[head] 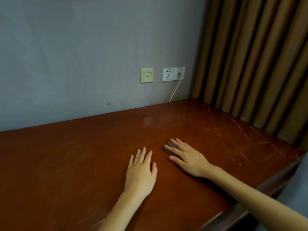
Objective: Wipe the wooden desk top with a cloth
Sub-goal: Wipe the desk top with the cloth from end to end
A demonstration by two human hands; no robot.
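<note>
Pressing flat with straight fingers, the right hand [186,156] covers a grey cloth [170,145] on the wooden desk top [66,164]; the left hand [141,170] lies flat just beside it, holding nothing. Behind, the blue label on the beige wall plate [146,75] and the print on the socket [172,74] are too blurred to read.

The desk top [83,155] is reddish-brown wood with a smooth, glossy varnish, marred by pale scratches [233,130] on the far right part. The grey wall [83,55] is matt and faintly mottled. The brown curtain [258,55] is matt cloth. The two socket plates [173,74] look like smooth plastic. The small grey cloth [170,145], mostly hidden, looks matt.
</note>
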